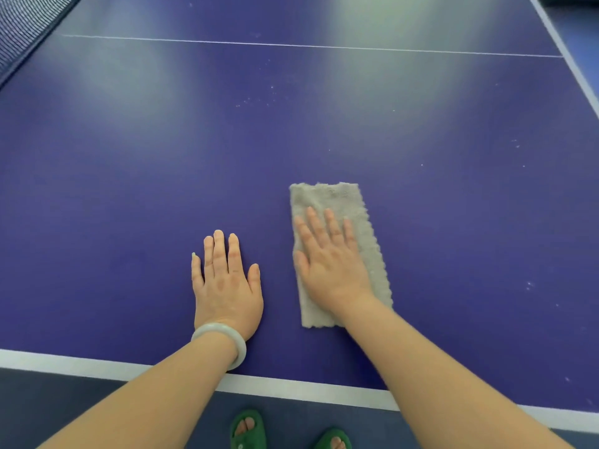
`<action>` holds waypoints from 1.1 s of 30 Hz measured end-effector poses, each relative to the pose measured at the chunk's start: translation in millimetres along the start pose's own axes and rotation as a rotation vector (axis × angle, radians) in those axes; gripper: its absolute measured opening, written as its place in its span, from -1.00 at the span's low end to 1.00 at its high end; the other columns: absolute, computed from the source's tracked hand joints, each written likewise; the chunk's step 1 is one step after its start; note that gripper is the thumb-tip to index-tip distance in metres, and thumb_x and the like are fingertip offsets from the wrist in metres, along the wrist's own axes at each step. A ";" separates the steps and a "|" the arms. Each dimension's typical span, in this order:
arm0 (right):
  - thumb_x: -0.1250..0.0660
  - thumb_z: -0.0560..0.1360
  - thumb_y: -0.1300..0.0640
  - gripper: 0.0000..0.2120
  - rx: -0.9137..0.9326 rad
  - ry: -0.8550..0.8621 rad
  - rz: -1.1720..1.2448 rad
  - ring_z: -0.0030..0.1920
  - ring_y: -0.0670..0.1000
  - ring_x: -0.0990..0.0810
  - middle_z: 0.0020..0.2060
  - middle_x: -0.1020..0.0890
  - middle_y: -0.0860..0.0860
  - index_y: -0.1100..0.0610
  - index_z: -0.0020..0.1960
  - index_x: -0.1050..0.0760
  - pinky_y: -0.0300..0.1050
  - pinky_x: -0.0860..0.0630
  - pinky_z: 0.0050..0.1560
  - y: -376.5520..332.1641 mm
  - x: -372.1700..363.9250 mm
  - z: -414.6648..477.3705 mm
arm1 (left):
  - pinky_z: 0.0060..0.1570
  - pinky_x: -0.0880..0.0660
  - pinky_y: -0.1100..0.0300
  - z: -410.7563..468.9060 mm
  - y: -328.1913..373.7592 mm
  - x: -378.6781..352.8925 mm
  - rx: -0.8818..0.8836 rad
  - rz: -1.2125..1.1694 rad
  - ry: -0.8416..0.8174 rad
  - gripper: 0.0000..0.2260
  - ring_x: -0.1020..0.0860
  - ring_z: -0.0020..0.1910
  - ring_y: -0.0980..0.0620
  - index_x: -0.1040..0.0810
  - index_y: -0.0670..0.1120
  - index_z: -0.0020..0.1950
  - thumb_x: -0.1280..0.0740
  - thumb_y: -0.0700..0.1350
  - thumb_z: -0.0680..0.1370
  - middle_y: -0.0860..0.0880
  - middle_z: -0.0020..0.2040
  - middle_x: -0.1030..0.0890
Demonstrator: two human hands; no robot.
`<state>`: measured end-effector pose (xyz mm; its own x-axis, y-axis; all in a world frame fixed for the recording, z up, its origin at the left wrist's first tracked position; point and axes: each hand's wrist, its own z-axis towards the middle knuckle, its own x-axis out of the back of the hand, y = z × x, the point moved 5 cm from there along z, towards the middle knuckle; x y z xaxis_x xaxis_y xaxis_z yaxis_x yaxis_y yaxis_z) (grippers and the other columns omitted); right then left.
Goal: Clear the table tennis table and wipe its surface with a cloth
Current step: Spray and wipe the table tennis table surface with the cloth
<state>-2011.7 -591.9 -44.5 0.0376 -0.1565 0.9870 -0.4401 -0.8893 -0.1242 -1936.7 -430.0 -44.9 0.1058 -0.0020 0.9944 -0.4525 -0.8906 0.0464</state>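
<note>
Right grip (330, 260): released, fingers straight, palm flat on the folded grey fleece cloth (337, 197), which lies on the blue table-tennis counter (129, 189) near its front edge. Left grip (225, 280): released, palm flat on the counter beside the cloth.

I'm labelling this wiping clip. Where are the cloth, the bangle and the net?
cloth (334, 196): head view, on its uncovered far end.
bangle (240, 348): head view, on the band's curve nearest the table's white edge line.
net (22, 24): head view, on the mesh in the top left corner.
</note>
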 end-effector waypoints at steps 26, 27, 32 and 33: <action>0.30 0.60 -0.13 -0.41 -0.379 0.068 0.045 0.58 0.02 0.22 0.60 0.11 -0.07 -0.02 0.61 0.16 0.21 0.19 0.55 100.2 4.4 -95.5 | 0.55 0.13 -0.12 0.3 4.1 3.8 -0.003 -0.056 -0.007 -0.44 0.08 0.60 -0.11 -0.05 -0.17 0.60 -0.03 0.04 0.66 -0.15 0.62 0.00; 0.29 0.61 -0.13 -0.41 -0.371 0.071 0.047 0.58 0.01 0.22 0.60 0.11 -0.07 -0.02 0.61 0.15 0.21 0.19 0.55 101.3 3.9 -99.1 | 0.55 0.12 -0.11 0.1 11.4 7.2 -0.017 -0.091 -0.019 -0.46 0.07 0.60 -0.11 -0.08 -0.18 0.60 -0.05 0.01 0.67 -0.15 0.61 -0.01; 0.25 0.63 -0.08 -0.44 -0.347 0.096 0.074 0.59 0.02 0.17 0.60 0.04 -0.07 -0.01 0.62 0.07 0.20 0.17 0.55 102.0 3.6 -100.2 | 0.56 0.13 -0.07 -24.5 123.4 17.3 -0.408 -0.103 -0.021 -0.48 0.12 0.60 -0.08 0.02 -0.12 0.61 0.03 0.02 0.69 -0.11 0.62 0.04; 0.24 0.64 -0.07 -0.45 -0.341 0.109 0.095 0.59 0.01 0.14 0.60 0.02 -0.07 -0.01 0.62 0.04 0.20 0.15 0.55 102.1 5.1 -100.2 | 0.55 0.16 -0.08 -29.1 147.4 13.0 -0.453 -0.086 -0.054 -0.48 0.16 0.60 -0.08 0.08 -0.10 0.62 0.08 0.04 0.69 -0.11 0.62 0.10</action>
<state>-2146.3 -640.5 -41.9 -0.1055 -0.1682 0.9801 -0.7113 -0.6760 -0.1926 -2027.9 -548.1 -22.4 0.1999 0.0290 0.9794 -0.7798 -0.6004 0.1770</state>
